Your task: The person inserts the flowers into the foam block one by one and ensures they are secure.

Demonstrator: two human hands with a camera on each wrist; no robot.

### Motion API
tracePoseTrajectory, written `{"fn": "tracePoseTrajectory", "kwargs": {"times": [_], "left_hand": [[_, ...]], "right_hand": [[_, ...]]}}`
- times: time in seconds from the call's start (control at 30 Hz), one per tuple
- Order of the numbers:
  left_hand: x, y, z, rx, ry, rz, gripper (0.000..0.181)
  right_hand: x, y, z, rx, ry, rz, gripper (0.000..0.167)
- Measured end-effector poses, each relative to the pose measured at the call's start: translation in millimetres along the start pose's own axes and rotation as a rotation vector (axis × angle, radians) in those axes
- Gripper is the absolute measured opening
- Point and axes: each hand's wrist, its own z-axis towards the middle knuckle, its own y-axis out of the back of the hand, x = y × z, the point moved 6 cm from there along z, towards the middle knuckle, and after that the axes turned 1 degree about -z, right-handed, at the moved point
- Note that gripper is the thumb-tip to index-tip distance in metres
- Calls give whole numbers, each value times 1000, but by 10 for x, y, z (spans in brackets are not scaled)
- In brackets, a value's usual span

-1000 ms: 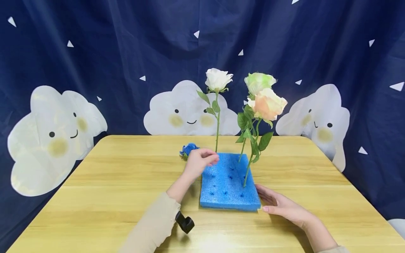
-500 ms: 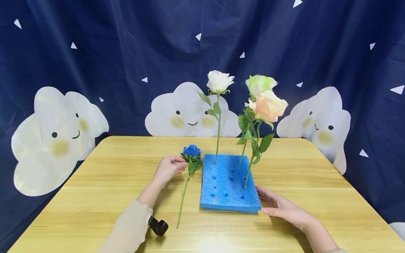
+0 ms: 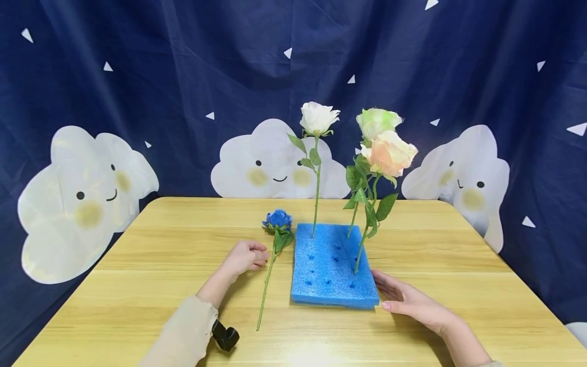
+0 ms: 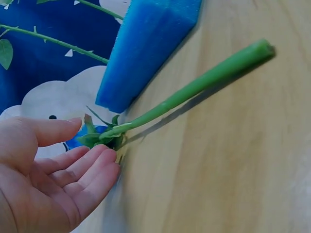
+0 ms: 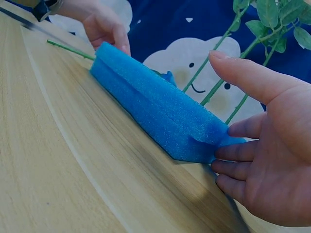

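A blue rose [image 3: 277, 219] with a green stem lies on the table, left of a blue foam block [image 3: 327, 265]. My left hand [image 3: 247, 257] is just left of its stem [image 4: 209, 77]; thumb and fingers are spread apart with nothing between them. Against the foam block's right side, near its front corner, my right hand [image 3: 412, 300] rests its fingertips, the fingers fairly straight. Standing in the foam are a white rose [image 3: 317, 120] at the back left, a green-white rose [image 3: 376, 122] at the back right and a peach rose [image 3: 390, 153] in front of that.
Several small holes show in the foam's top. The wooden table [image 3: 160, 239] reaches back to a dark blue curtain [image 3: 183, 61] printed with white clouds. A black strap-like device [image 3: 224, 336] sits on my left wrist.
My left hand has left the back of the foam, moving left past the blue rose's flower, then slightly nearer to me beside its stem. The right hand stays at the foam.
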Motion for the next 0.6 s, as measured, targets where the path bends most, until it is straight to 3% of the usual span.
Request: {"fn": "tracePoseTrajectory", "kwargs": {"times": [0.27, 0.6], "left_hand": [[46, -100, -8, 22, 34, 75, 33], [65, -163, 33, 22, 32, 159, 28]], "right_hand": [[-17, 4, 7, -7, -1, -18, 63], [-27, 14, 8, -11, -11, -22, 63]]}}
